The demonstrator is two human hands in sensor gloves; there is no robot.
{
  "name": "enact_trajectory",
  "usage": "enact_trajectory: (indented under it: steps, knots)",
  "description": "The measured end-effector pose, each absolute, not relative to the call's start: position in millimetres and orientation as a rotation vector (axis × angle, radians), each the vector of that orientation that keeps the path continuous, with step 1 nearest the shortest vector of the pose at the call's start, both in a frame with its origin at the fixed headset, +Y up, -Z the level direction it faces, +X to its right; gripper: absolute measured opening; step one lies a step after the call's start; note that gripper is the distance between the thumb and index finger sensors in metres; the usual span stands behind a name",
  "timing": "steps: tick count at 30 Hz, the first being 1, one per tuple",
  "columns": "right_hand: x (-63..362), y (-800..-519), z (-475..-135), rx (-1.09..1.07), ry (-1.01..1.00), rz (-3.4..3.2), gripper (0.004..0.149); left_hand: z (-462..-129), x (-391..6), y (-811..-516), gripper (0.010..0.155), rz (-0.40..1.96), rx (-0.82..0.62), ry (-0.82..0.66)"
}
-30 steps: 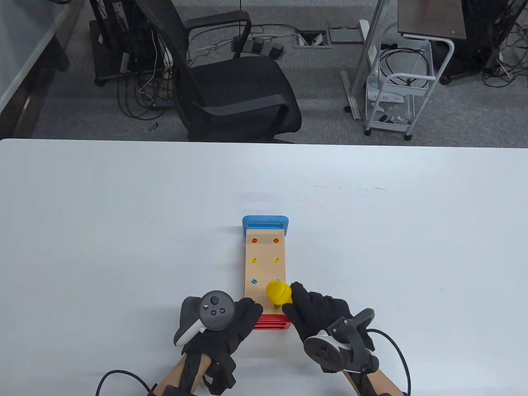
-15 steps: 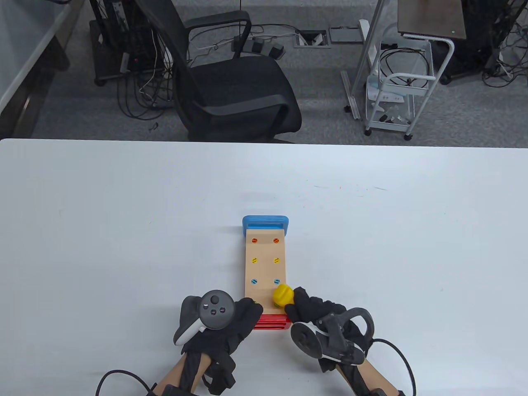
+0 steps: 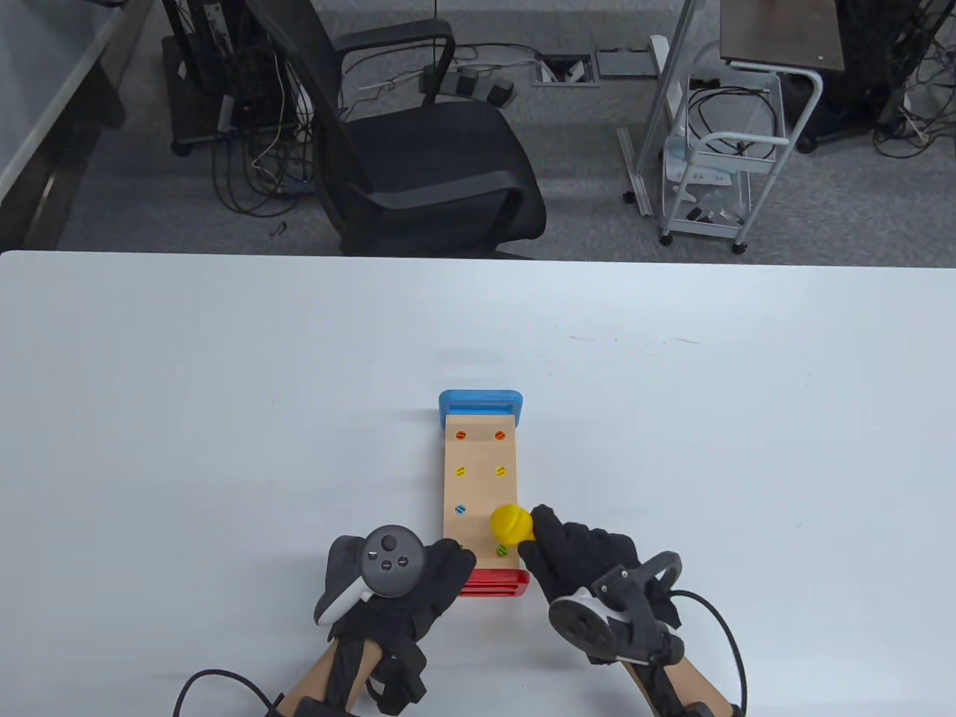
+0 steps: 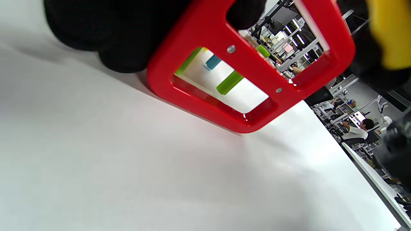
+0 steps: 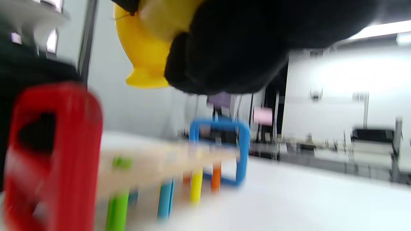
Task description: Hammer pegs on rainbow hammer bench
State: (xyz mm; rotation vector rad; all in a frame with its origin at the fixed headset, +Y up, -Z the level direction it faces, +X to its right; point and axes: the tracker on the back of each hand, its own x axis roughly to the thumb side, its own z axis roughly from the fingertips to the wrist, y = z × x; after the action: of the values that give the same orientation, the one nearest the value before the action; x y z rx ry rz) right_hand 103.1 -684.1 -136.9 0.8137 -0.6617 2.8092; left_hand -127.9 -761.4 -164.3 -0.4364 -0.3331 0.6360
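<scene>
The hammer bench (image 3: 482, 489) is a wooden board with a blue end (image 3: 480, 403) far and a red end (image 3: 493, 582) near. Its orange, yellow, blue and green pegs sit flush with the top. My left hand (image 3: 441, 571) grips the red end (image 4: 247, 57) at its left corner. My right hand (image 3: 560, 553) holds the hammer with the yellow head (image 3: 511, 523), which hangs above the board's near right part. In the right wrist view the yellow head (image 5: 144, 54) is clear of the board, and the pegs stick out below it (image 5: 196, 184).
The white table (image 3: 224, 373) spreads wide on all sides of the bench. A black office chair (image 3: 418, 149) and a white cart (image 3: 717, 164) stand on the floor beyond the far edge.
The hammer head dropped onto the near right green peg, then rose again and moved a little farther up the board. The left hand has not moved.
</scene>
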Motion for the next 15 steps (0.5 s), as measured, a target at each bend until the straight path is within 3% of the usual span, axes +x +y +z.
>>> enact_trajectory:
  steps: [3,4,5,6,7,8,10,11,12,14,15]
  knots:
    - [95,-702,-139,0.815,-0.395,2.882,0.061,-164,-128,-761,0.056,0.636,-0.438,-0.333]
    - [87,-724,-146,0.776,-0.021,3.1,0.062,-164,-128,-761,0.056,0.635,-0.439,-0.333]
    - [95,-717,-139,0.662,-0.007,3.131,0.062,-164,-128,-761,0.056,0.632,-0.438,-0.334]
    - [94,-712,-140,0.767,-0.264,2.914,0.062,-164,-128,-761,0.056,0.633,-0.434,-0.333]
    - [92,-707,-144,0.848,-0.27,2.884,0.061,-164,-128,-761,0.056,0.633,-0.432,-0.333]
    - [96,-695,-138,0.793,-0.303,2.935,0.061,-164,-128,-762,0.056,0.633,-0.432,-0.333]
    - [98,-685,-134,0.788,-0.618,2.819,0.061,-164,-128,-762,0.056,0.635,-0.435,-0.334]
    - [97,-685,-133,0.786,-0.647,2.793,0.061,-164,-128,-762,0.056,0.635,-0.435,-0.334]
    - [96,-689,-134,0.781,-0.592,2.816,0.061,-164,-128,-762,0.056,0.634,-0.436,-0.334]
    - [86,-718,-143,0.817,-0.158,3.078,0.062,-164,-128,-762,0.056,0.635,-0.437,-0.334]
    - [93,-715,-138,0.658,-0.043,3.235,0.062,-164,-128,-762,0.056,0.631,-0.437,-0.333]
